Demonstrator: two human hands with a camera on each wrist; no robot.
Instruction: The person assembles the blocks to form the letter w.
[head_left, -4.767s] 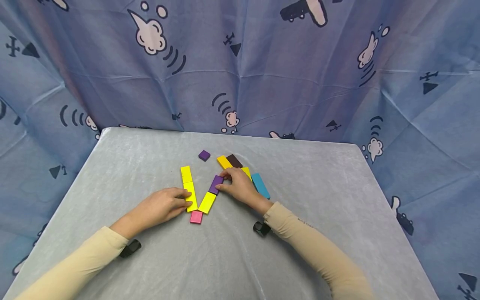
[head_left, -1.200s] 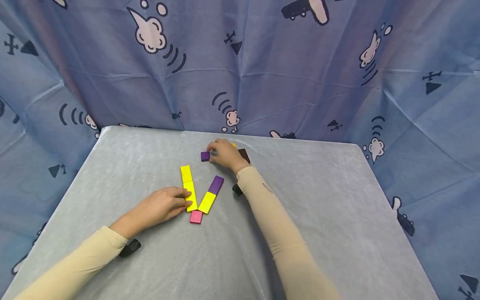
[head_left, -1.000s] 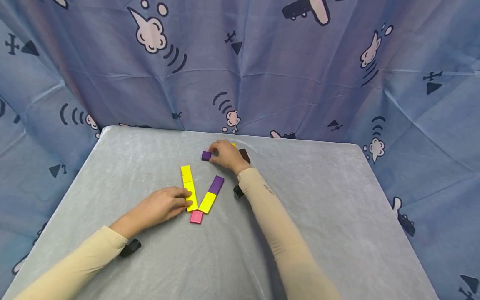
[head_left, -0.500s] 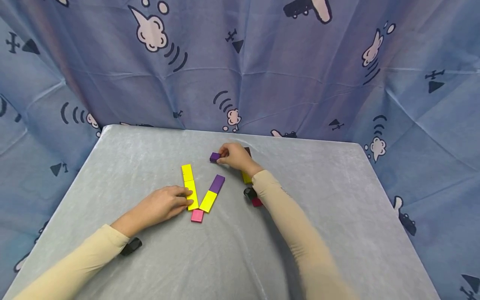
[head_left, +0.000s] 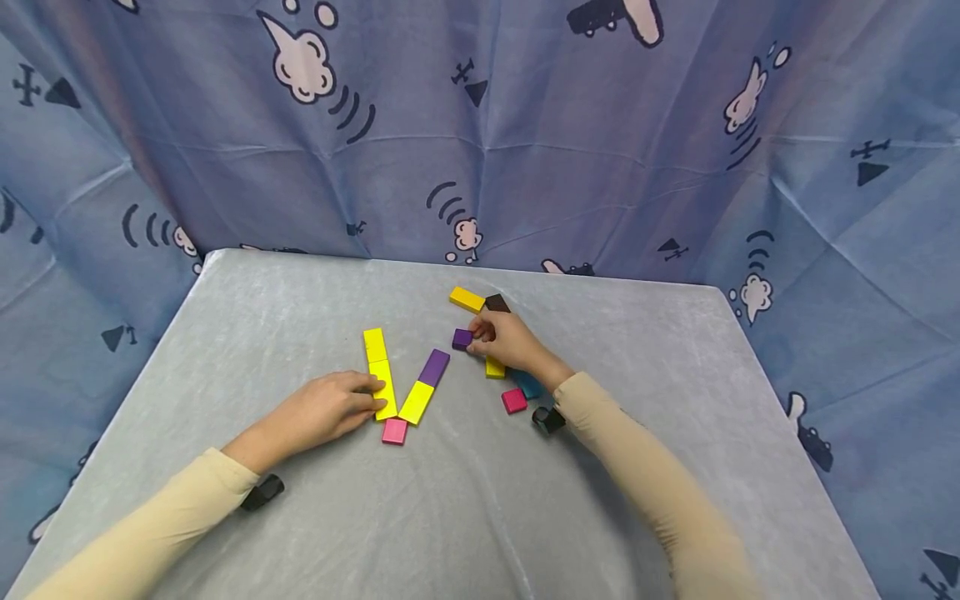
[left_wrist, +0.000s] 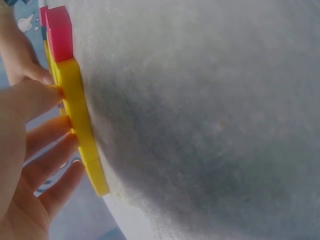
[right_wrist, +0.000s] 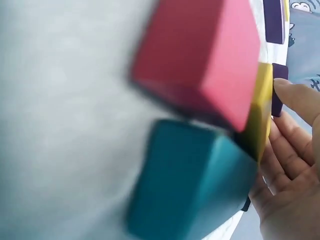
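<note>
In the head view my right hand pinches a small purple block between thumb and fingertips; the right wrist view shows the thumb on this purple block too. My left hand rests its fingertips on the long yellow block, its fingers loosely extended in the left wrist view. A shorter yellow block continues that row away from me. The row's near end meets a pink block, from which another yellow block and a purple block slant up to the right, forming a V.
Around the right hand lie a yellow block, a dark brown block, another yellow block, a partly hidden blue block and a red-pink block. A grey cloth covers the table; a patterned curtain hangs behind.
My right hand, after placing a purple block on the V's right arm, has gripped the small far purple block and brought it right and nearer. My left hand stays put.
</note>
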